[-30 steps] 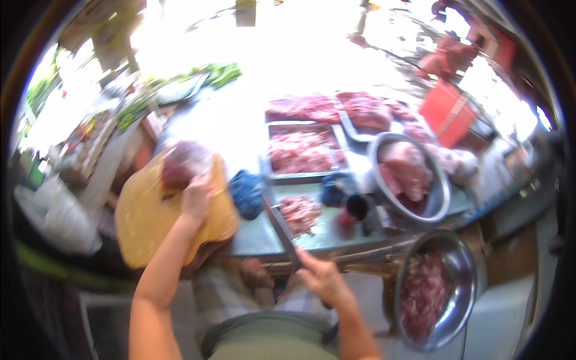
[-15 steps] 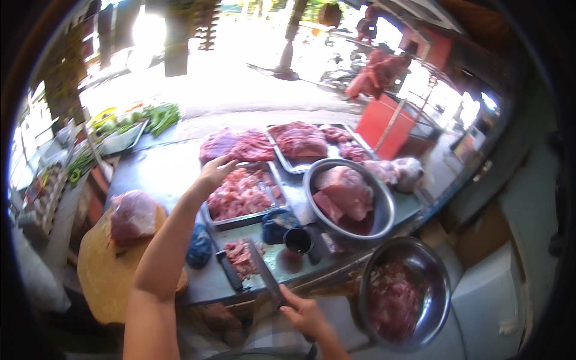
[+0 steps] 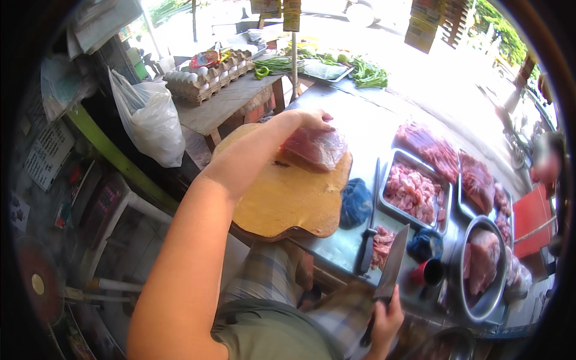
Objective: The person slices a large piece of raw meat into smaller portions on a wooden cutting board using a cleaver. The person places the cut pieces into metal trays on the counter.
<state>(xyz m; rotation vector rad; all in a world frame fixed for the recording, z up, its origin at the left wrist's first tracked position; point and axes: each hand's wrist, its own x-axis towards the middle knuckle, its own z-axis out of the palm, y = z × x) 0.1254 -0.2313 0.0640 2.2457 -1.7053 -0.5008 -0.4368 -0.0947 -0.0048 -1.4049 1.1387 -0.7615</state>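
A large slab of raw meat [image 3: 315, 150] lies at the far side of a round wooden chopping board [image 3: 288, 201]. My left hand [image 3: 315, 119] reaches across the board and grips the slab's upper edge, its fingers curled and partly hidden. Low at the right, my right hand [image 3: 387, 318] is closed around the handle of a broad kitchen knife [image 3: 393, 264], blade pointing up and away. Just beyond this blade sits a small heap of chopped meat [image 3: 381, 246], with a second, dark-handled knife [image 3: 368, 249] lying beside it.
Right of the board are a blue plastic bag [image 3: 356, 204], a metal tray [image 3: 384, 201] of cut meat, a red cup [image 3: 427, 273] and a steel basin [image 3: 459, 270] holding a big chunk. Egg trays [image 3: 207, 90] and greens [image 3: 369, 73] stand at the back; a white bag [image 3: 150, 120] hangs left.
My view has swung left toward the chopping board. My left hand has moved from beside the meat tray onto the slab. The right hand still holds the knife.
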